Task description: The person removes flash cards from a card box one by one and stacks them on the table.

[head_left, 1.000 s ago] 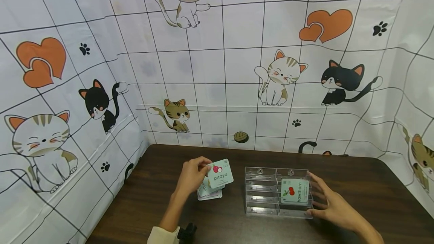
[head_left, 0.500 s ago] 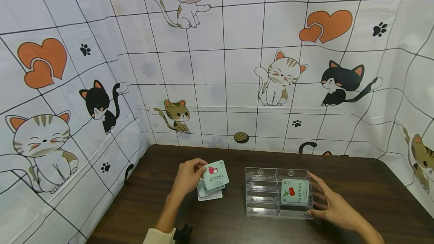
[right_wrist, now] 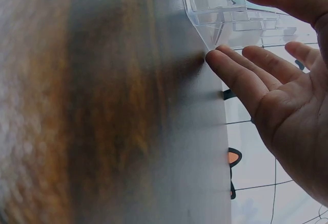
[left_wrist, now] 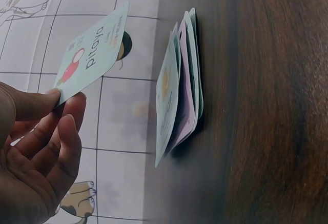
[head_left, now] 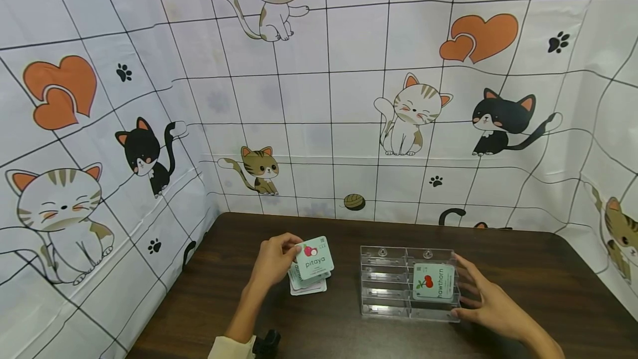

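Observation:
Between thumb and fingertips, my left hand (head_left: 272, 259) pinches the corner of a pale green card marked "pitaya" (head_left: 315, 262). In the left wrist view the pitaya card (left_wrist: 92, 57) is held in the air, apart from a loose stack of cards (left_wrist: 166, 98) on the table. The stack shows pale green and pink cards. To the right lies a clear plastic card rack (head_left: 408, 308) with two columns of slots. A "hawthorn" card (head_left: 432, 282) sits in its right column. My right hand (head_left: 490, 306) rests along the rack's right side with extended fingers.
A dark wood-grain table (head_left: 344, 337) carries everything. White cloth (head_left: 309, 98) with grid lines and cartoon cats hangs behind it and at both sides. A dark band (head_left: 267, 343) is on my left wrist.
My left hand has shifted left and slightly toward me, carrying the pitaya card with it. The right hand, the rack and the hawthorn card stay in place.

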Demonstrator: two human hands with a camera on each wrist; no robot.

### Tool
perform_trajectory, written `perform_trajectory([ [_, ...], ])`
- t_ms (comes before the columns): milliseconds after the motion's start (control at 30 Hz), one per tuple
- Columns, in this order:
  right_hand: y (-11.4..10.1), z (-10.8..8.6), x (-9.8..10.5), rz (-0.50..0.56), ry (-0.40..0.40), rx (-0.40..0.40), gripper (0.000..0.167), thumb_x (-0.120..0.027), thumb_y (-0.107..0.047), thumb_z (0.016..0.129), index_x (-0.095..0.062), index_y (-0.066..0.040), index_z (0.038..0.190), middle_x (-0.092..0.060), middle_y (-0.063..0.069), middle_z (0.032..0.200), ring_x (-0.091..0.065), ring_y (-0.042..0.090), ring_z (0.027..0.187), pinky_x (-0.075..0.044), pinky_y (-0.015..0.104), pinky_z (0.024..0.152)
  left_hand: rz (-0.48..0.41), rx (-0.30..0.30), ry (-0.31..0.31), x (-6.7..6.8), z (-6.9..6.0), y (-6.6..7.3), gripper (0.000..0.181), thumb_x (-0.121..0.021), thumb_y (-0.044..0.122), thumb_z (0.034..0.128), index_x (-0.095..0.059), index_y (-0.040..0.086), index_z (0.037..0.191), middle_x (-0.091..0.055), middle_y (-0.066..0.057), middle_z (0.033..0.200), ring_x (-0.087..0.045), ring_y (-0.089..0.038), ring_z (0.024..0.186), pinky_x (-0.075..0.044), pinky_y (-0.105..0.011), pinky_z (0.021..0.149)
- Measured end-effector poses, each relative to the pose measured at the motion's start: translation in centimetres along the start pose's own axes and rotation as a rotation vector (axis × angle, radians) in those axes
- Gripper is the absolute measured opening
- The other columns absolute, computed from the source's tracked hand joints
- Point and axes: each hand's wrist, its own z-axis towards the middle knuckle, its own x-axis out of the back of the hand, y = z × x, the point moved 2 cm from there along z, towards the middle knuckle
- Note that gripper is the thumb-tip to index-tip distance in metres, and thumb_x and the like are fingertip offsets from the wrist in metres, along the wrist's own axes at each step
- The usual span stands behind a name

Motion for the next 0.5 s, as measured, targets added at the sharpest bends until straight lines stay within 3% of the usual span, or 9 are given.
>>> perform_trajectory([
  [500, -0.04, -0.04, -0.06, 0.006, 0.003, 0.015, 0.130, -0.091, -0.006, 0.082, 0.004, -0.005, 0.171, -0.022, 0.052, 0.159, -0.043, 0.076, 0.135, -0.063, 0.049, 0.092, -0.016, 0.019, 0.004, 0.38, 0.14, -0.94, 0.011, -0.071, 0.005, 0.1012, -0.079, 0.004, 0.110, -0.079, -0.007, 0.092, -0.071, -0.014, 0.071, -0.052, -0.028, 0.064],
])
